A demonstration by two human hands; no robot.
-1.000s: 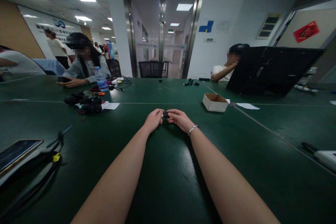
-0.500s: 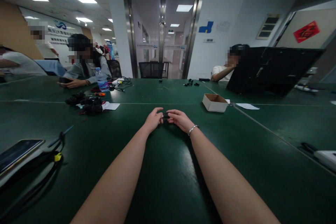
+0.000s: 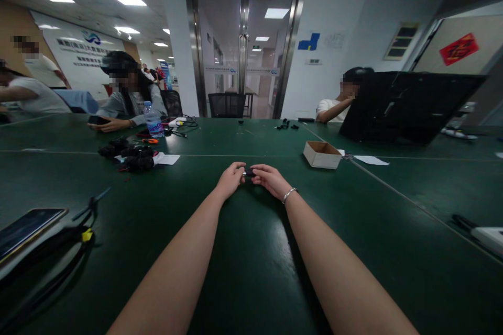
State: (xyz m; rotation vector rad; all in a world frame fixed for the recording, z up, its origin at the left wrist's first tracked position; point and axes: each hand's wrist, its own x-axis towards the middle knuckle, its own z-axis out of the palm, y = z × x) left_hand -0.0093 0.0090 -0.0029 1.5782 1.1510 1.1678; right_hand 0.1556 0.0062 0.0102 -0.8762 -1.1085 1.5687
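Watching remotely, I see the right hand (image 3: 272, 178) pinching a small black stick (image 3: 249, 172), its long axis running sideways to the left hand (image 3: 229, 180), whose hold on the silvery tip (image 3: 244, 173) I can't confirm.

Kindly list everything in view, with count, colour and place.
small object: one, black and metallic, between grips
table: one, green, foreground
box: one, whitish, right
papers: several, white, left and right
bottle: one, clear, far left
dark pile: one, black, left
phone: one, dark, left edge
tagged cord: count unclear, black, beside phone
small pieces: several, black, far table
large panel: one, black, right
unidentified item: one, white, right edge
double door: one, glass, back wall
poster: one, red, upper right
people: four or more, pale tops, background
bracelet: one, silver, right wrist
left grip: one, bare, object's left
right grip: one, bare, object's right
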